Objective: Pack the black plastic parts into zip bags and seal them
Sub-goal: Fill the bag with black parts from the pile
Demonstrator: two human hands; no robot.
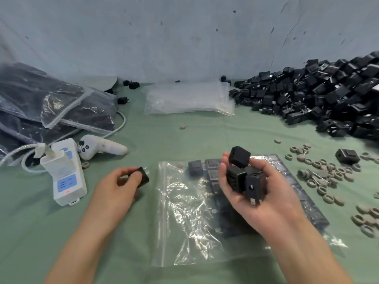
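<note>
1. The right hand [266,201] lies palm up above the open zip bag [184,222], fingers curled around a cluster of black plug parts [239,175]. One of these sits on top by the fingertips, and another shows its metal prongs toward the palm.
2. The left hand [117,187] is just left of the bag's edge. Thumb and fingers pinch a single black part [144,177], which sticks out past the fingertips toward the bag.
3. The zip bag lies flat on the green cloth [143,130] between the two hands. Packed black parts [195,168] show in rows through the plastic in its right half, under the right hand; its left half is crinkled clear film.
4. A large heap of loose black parts [317,95] fills the far right. A stack of empty zip bags [188,99] lies at the back centre, and filled bags [51,103] are piled at far left.
5. Grey rings [328,175] are scattered to the right of the bag. A white power strip [65,171] and a white controller [100,148] sit to the left.
</note>
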